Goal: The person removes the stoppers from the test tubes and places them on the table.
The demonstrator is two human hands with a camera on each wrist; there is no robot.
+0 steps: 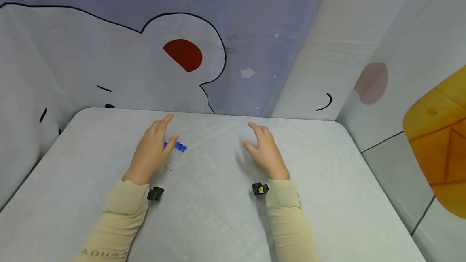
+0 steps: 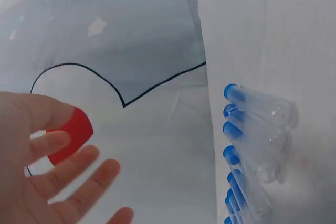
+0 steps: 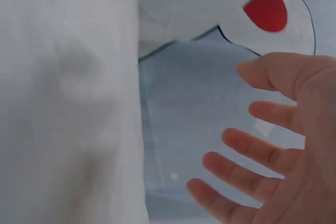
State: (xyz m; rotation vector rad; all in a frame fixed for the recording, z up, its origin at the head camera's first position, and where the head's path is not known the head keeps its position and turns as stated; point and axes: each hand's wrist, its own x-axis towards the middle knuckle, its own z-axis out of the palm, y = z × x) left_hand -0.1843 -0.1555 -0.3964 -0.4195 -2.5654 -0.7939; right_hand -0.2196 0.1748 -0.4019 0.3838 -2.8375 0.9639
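Several clear test tubes with blue caps (image 2: 270, 111) lie side by side on the table, left of its middle. My left hand (image 1: 150, 151) hovers over them in the head view and hides part of the row. Its fingers are spread and relaxed, with nothing between them. To the right, my right hand (image 1: 267, 149) is held above bare tabletop, thumb apart from the fingers, holding nothing. In the right wrist view the fingers of that hand (image 3: 252, 156) are spread and loosely bent.
A white cloth covers the table (image 1: 211, 213). Behind it rises a printed curtain (image 1: 255, 43) with cartoon shapes, and more printed fabric with an orange figure (image 1: 444, 148) hangs at the right. Each wrist wears a small black camera, such as the left one (image 1: 155, 193).
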